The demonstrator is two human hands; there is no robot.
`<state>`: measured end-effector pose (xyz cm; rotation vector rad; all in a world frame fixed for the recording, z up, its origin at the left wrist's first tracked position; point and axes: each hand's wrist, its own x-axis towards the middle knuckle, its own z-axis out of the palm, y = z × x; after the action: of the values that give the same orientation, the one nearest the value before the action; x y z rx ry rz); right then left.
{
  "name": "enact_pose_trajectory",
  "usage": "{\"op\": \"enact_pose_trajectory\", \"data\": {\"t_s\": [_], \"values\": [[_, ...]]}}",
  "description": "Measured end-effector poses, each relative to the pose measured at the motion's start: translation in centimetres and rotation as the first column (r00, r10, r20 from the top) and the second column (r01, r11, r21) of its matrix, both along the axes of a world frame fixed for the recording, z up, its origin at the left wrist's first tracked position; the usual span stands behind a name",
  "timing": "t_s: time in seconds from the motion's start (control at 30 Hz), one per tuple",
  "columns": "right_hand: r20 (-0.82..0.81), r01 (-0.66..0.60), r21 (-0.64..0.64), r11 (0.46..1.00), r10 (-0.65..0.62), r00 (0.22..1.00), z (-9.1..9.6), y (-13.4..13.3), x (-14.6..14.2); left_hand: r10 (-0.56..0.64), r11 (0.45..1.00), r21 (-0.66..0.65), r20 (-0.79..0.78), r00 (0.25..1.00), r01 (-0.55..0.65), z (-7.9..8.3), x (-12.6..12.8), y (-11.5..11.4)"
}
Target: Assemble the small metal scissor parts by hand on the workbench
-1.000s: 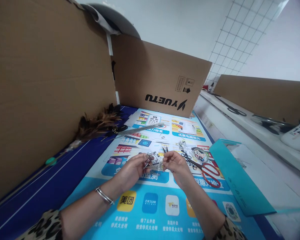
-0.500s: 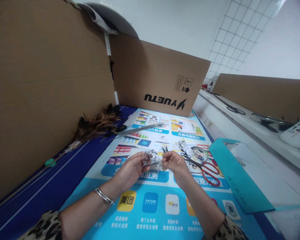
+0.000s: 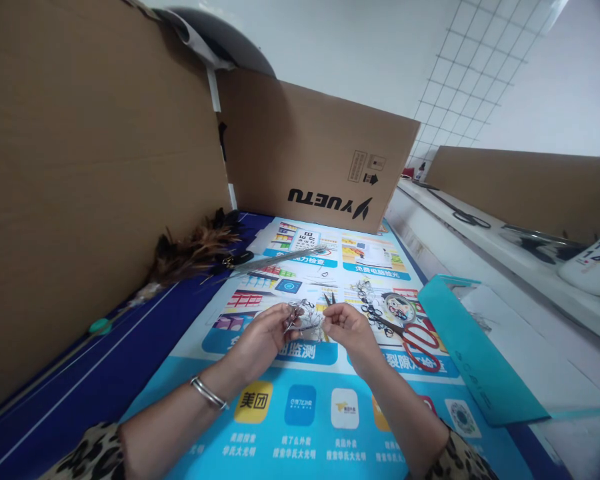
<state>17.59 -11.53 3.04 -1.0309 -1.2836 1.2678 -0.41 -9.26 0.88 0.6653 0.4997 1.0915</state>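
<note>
Evidently the left hand is closed in a pinch, thumb and fingers gripping one side of a tangle of thin wires just below the middle of the frame. Held by that edge, the wires fan out rightward, which probably leaves most of the bunch within reach of the right hand. That hand pinches too: two dark points of a small tool stick up past its fingertips, the rest hidden, so its kind cannot be told. Whether the right fingertips touch the wires, or the bunch rests on the mat, is too small to make out.

Dark curls and red scissors lie just right of the hands, the scissors' handles toward the lower right, presumably so the right hand could take them easily.

As for edges, a cardboard panel walls the left of the frame, with feathers along its foot. A second panel bounds the far end, rods lying in front of it. A teal box limits sideways room on the right. The easiest way to draw back looks to be toward the bottom of the frame, over the printed icons.
</note>
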Motion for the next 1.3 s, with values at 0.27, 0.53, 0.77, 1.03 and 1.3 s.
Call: {"op": "enact_pose_trajectory", "data": {"t_s": [0.27, 0.53, 0.77, 1.03, 1.3], "values": [[0.084, 0.060, 0.072, 0.996, -0.066, 0.994, -0.7, 0.2, 0.0, -0.015, 0.999, -0.032, -0.037, 0.999, 0.014, 0.2, 0.0, -0.3], [0.088, 0.031, 0.066, 0.997, -0.037, 0.995, -1.3, 0.3, -0.2, -0.001, 0.999, -0.040, 0.001, 1.000, 0.002, -0.4, 0.0, 0.0], [0.071, 0.080, 0.082, 0.993, -0.085, 0.994, -1.3, 0.4, -0.5, 0.024, 0.996, -0.090, 0.060, 0.998, -0.019, -0.6, 0.1, 0.1], [0.028, 0.121, 0.078, 0.990, -0.124, 0.992, -1.1, 0.3, -0.4, 0.039, 0.996, -0.082, 0.039, 0.998, -0.036, -0.7, 0.1, 0.2], [-0.037, 0.119, -0.042, 0.992, -0.120, 0.992, 0.0, -0.1, -0.5, 0.034, 0.999, -0.025, -0.172, 0.985, -0.039, -1.0, 0.2, 0.2]]}}
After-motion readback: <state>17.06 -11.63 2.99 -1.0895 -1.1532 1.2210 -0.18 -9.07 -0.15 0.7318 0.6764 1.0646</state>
